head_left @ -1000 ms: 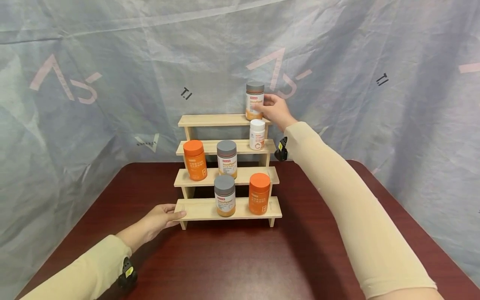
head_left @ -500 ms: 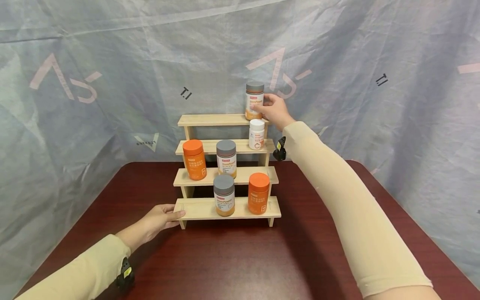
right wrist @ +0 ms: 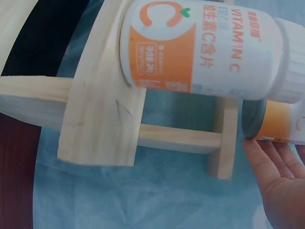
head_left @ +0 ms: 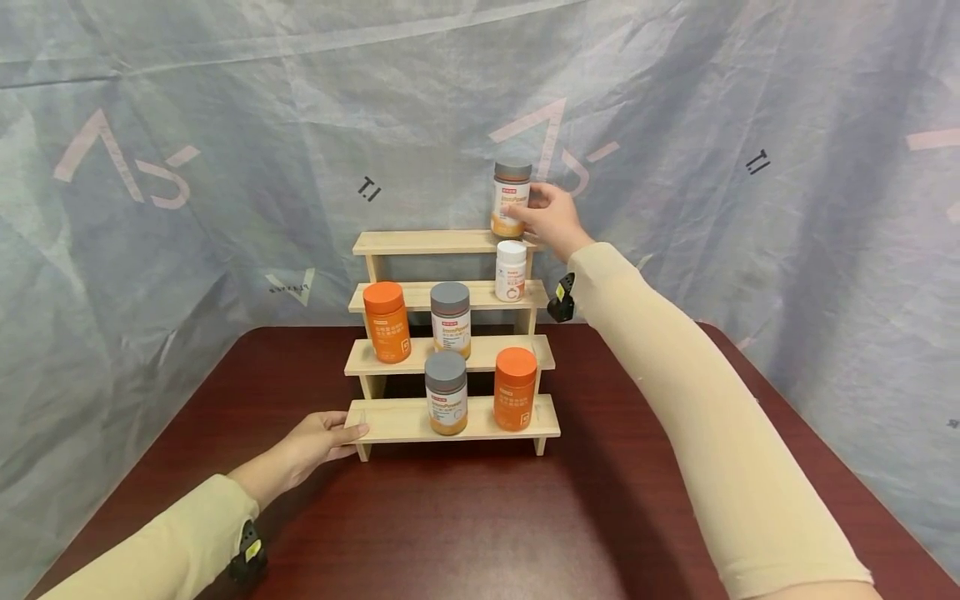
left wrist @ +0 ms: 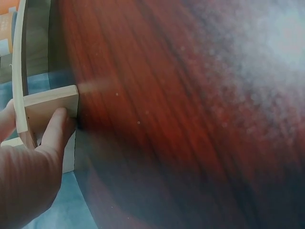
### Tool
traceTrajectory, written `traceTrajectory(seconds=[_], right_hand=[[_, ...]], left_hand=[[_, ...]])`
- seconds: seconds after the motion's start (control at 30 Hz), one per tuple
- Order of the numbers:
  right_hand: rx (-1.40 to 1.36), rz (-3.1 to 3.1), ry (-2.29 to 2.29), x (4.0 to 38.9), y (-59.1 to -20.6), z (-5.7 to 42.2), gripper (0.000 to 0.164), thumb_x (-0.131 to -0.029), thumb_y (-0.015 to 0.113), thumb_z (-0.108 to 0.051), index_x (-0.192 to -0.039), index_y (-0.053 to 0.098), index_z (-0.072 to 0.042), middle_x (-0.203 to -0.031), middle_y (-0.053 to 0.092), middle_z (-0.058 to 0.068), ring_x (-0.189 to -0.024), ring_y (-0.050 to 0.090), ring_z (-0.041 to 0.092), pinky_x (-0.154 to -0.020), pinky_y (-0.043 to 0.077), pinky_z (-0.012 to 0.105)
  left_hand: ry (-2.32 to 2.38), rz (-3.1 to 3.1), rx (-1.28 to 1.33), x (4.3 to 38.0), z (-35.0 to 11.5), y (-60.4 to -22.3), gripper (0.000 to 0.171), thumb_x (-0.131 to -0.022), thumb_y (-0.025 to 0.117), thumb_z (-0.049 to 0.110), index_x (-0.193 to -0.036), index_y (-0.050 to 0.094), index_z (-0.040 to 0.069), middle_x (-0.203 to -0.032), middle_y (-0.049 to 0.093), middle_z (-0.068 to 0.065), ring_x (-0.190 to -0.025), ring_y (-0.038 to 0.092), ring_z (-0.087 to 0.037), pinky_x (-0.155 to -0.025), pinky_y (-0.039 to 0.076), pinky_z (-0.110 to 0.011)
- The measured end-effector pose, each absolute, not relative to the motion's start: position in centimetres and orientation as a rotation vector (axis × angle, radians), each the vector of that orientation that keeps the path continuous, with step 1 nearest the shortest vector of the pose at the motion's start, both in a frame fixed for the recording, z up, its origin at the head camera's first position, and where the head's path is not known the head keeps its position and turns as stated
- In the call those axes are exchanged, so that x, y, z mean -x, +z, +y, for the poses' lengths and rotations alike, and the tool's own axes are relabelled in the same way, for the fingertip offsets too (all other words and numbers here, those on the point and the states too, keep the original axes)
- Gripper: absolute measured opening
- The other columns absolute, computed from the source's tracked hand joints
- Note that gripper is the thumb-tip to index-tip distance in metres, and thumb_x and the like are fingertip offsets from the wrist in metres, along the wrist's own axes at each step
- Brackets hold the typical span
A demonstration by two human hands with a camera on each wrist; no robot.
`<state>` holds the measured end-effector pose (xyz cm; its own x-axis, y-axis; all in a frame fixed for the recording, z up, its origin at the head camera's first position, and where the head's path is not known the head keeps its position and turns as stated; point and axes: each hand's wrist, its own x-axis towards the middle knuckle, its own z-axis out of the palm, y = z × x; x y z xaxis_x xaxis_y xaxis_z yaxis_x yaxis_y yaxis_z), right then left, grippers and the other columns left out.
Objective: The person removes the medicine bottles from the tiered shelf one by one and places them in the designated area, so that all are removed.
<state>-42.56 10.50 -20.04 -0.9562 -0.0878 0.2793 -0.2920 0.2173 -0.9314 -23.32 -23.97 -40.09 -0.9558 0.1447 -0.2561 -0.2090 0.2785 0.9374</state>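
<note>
A four-tier wooden display rack (head_left: pixel 408 421) stands on the table. My left hand (head_left: pixel 315 443) grips the left end of its lowest tier, thumb on top and fingers at the wooden leg (left wrist: pixel 52 107) below. My right hand (head_left: pixel 553 218) holds a grey-lidded supplement bottle (head_left: pixel 511 200) between thumb and fingers at the top tier's right end. The right wrist view shows a narrow gap between this bottle's base and the tier. Just below, a white vitamin C bottle (right wrist: pixel 205 50) stands on the second tier from the top.
An orange bottle (head_left: pixel 387 323) and a grey-lidded bottle (head_left: pixel 451 321) stand on the third tier down. Another grey-lidded bottle (head_left: pixel 447 396) and an orange bottle (head_left: pixel 515 392) stand on the lowest. Grey sheeting (head_left: pixel 300 125) hangs behind the dark red table (head_left: pixel 450 525).
The bottle in my right hand has risen slightly from the top tier and leans a little. My left hand keeps its grip on the rack. The head view has shifted slightly.
</note>
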Motion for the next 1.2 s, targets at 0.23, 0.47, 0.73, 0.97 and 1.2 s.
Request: traceTrajectory(seconds=[0.23, 0.47, 0.73, 0.97, 1.2], right_hand=[[-0.386, -2.271, 1.864, 42.2, -19.8, 11.5, 0.065, -0.087, 0.074, -0.022, -0.144, 0.043, -0.010, -0.137, 0.054, 0.016, -0.123, 0.055, 0.026, -0.103, 0.051, 0.037], [-0.366, -2.287, 1.808, 41.8, -20.2, 13.2, 0.063, -0.086, 0.074, -0.024, -0.141, 0.046, -0.010, -0.137, 0.055, 0.015, -0.122, 0.055, 0.025, -0.101, 0.052, 0.039], [-0.323, -2.286, 1.778, 41.5, -20.5, 15.1, 0.062, -0.087, 0.074, -0.025, -0.141, 0.046, -0.010, -0.136, 0.055, 0.016, -0.121, 0.055, 0.024, -0.101, 0.052, 0.038], [-0.303, -2.286, 1.765, 41.0, -20.5, 16.4, 0.064, -0.086, 0.075, -0.027, -0.140, 0.046, -0.011, -0.133, 0.054, 0.013, -0.118, 0.055, 0.023, -0.102, 0.052, 0.041], [-0.295, -2.317, 1.707, 40.5, -20.9, 17.6, 0.064, -0.086, 0.074, -0.030, -0.140, 0.045, -0.009, -0.131, 0.055, 0.012, -0.116, 0.056, 0.021, -0.102, 0.052, 0.041]], left_hand=[[1.732, 2.267, 0.053, 23.5, -24.1, -40.2, 0.060, -0.096, 0.062, 0.017, -0.137, 0.036, -0.019, -0.127, 0.056, -0.029, -0.109, 0.064, -0.023, -0.099, 0.054, -0.041], [1.737, 2.262, 0.048, 23.8, -23.9, -40.7, 0.061, -0.095, 0.064, 0.018, -0.137, 0.038, -0.018, -0.125, 0.059, -0.026, -0.108, 0.064, -0.021, -0.098, 0.055, -0.039], [1.735, 2.268, 0.041, 24.0, -23.9, -40.8, 0.058, -0.096, 0.062, 0.017, -0.137, 0.039, -0.018, -0.127, 0.057, -0.027, -0.108, 0.064, -0.021, -0.098, 0.055, -0.039], [1.728, 2.274, 0.012, 24.0, -24.3, -40.6, 0.059, -0.097, 0.061, 0.016, -0.137, 0.036, -0.020, -0.127, 0.056, -0.029, -0.109, 0.063, -0.023, -0.098, 0.054, -0.042], [1.733, 2.268, 0.009, 24.0, -24.5, -40.6, 0.058, -0.098, 0.059, 0.015, -0.137, 0.035, -0.020, -0.126, 0.056, -0.029, -0.109, 0.063, -0.023, -0.098, 0.054, -0.044]])
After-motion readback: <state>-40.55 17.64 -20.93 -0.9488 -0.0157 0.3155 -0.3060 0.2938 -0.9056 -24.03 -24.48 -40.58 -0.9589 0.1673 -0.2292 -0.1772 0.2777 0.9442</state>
